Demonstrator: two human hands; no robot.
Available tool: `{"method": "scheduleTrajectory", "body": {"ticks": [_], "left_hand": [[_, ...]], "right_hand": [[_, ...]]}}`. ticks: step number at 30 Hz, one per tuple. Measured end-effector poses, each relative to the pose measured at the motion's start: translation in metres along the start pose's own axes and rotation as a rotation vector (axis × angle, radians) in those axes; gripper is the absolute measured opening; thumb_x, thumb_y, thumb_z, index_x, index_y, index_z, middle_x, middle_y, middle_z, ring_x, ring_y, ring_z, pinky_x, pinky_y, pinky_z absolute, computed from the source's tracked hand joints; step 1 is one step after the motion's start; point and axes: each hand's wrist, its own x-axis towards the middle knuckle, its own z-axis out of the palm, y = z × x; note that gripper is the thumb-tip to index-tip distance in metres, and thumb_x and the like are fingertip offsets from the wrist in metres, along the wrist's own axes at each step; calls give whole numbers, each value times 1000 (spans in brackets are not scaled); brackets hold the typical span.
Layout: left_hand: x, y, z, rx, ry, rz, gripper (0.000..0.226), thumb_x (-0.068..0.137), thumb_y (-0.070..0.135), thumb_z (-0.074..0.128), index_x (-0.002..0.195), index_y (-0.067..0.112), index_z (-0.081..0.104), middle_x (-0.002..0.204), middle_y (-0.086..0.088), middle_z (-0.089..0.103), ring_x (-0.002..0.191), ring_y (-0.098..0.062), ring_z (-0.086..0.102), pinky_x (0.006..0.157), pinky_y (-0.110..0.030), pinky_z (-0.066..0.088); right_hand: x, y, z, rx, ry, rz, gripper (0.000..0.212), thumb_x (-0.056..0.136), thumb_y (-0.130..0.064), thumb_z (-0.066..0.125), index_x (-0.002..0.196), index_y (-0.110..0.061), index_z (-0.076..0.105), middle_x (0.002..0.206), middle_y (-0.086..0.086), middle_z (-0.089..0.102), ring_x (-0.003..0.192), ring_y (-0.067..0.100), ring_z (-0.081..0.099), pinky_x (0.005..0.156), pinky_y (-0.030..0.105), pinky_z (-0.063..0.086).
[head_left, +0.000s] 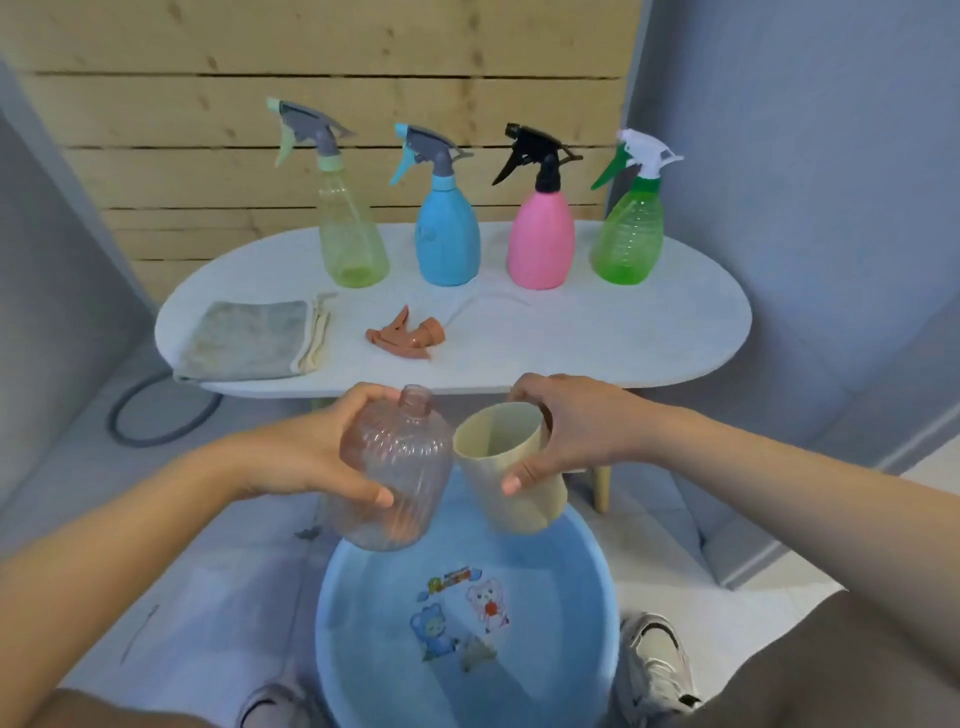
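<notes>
My right shoe (657, 660) and my left shoe (270, 706) stood on the floor on either side of the basin (566, 582), close against its rim. The basin was blue and round, with cartoon stickers (457, 613) on its bottom.

Above the far edge of the basin I held two things side by side. My left hand (317, 452) gripped the bottle (400, 467), a clear, pinkish, ribbed one. My thumb lay curled across its near side and my fingers wrapped over its shoulder. Its open neck pointed up and away from me, tilted a little. My right hand (571, 431) held the cup (511, 488), a beige one, with the thumb pressed on its near wall and the fingers curled over its far rim. The cup leaned toward the bottle, its rim just beside the bottle's shoulder; I could not tell whether they touched.

Beyond the basin stood the table (623, 332), white and oval. On its edge nearest the basin lay a brown spray head (408, 338) with a thin tube (493, 301) trailing from it. A folded grey cloth (249, 338) lay further left.

Farthest from the basin, four spray bottles stood upright in a row, well apart: yellow (353, 244), blue (447, 244), pink (540, 244) and green (628, 239). A plank wall (208, 130) rose behind them.
</notes>
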Motion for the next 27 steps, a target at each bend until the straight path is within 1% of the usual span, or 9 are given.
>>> {"method": "scheduleTrajectory", "body": {"ticks": [3, 6, 9, 11, 12, 16, 18, 22, 27], "left_hand": [[0, -31, 4, 29, -119, -76, 96, 47, 48, 83, 127, 46, 31, 134, 16, 45, 123, 0, 46, 105, -29, 42], [13, -63, 11, -14, -177, -117, 93, 53, 41, 85, 128, 44, 30, 133, 19, 44, 121, 6, 45, 103, -20, 41], [31, -103, 24, -92, -112, -156, 93, 52, 37, 86, 127, 40, 31, 133, 17, 45, 121, 6, 45, 98, -13, 40], [41, -127, 39, -113, -12, -175, 96, 49, 42, 85, 127, 41, 28, 131, 18, 44, 121, 5, 44, 94, -12, 39], [46, -136, 45, -123, 35, -180, 99, 47, 45, 84, 127, 43, 27, 130, 19, 43, 120, 5, 43, 93, -12, 38], [69, -169, 80, -187, 160, -184, 101, 40, 51, 80, 124, 46, 25, 129, 15, 44, 117, 2, 48, 98, -21, 41], [75, -181, 95, -188, 212, -212, 101, 46, 41, 86, 125, 46, 23, 129, 13, 42, 116, -5, 49, 97, -24, 42], [81, -201, 120, -195, 319, -252, 98, 57, 18, 90, 124, 47, 24, 134, 8, 37, 116, -9, 47, 86, -13, 37], [88, -210, 142, -189, 387, -245, 99, 59, 18, 90, 136, 34, 29, 136, 8, 35, 117, -6, 42, 80, 1, 31]], "right_hand": [[22, -7, 18, -65, -220, -23, 84, 60, -64, 76, 127, -26, 42, 99, -13, 52, 93, 11, 50, 76, 26, 40], [49, -6, 45, -161, -419, -45, 78, 66, -52, 78, 131, -25, 43, 100, -11, 52, 89, 10, 47, 72, 22, 34], [78, 4, 84, -261, -505, -78, 58, 75, -36, 75, 125, -16, 53, 99, -2, 58, 82, 13, 47, 65, 22, 34], [94, 14, 110, -276, -491, -88, 38, 79, -25, 69, 114, -10, 62, 86, 6, 61, 69, 16, 48, 54, 26, 35], [100, 19, 120, -282, -483, -91, 34, 81, -22, 65, 111, -8, 64, 83, 9, 63, 67, 17, 50, 54, 26, 37], [120, 42, 165, -233, -418, -43, 34, 86, -19, 57, 118, -18, 64, 111, 9, 65, 102, 25, 58, 80, 29, 48], [126, 53, 185, -208, -390, 0, 31, 85, -24, 56, 115, -24, 66, 114, 6, 63, 101, 26, 59, 81, 32, 51], [130, 70, 211, -253, -333, 38, 26, 89, -33, 49, 107, -29, 68, 99, 3, 68, 92, 26, 62, 66, 27, 45], [132, 76, 229, -338, -240, 84, 36, 88, -11, 46, 117, -27, 60, 103, 3, 65, 93, 24, 61, 64, 26, 39]]}}
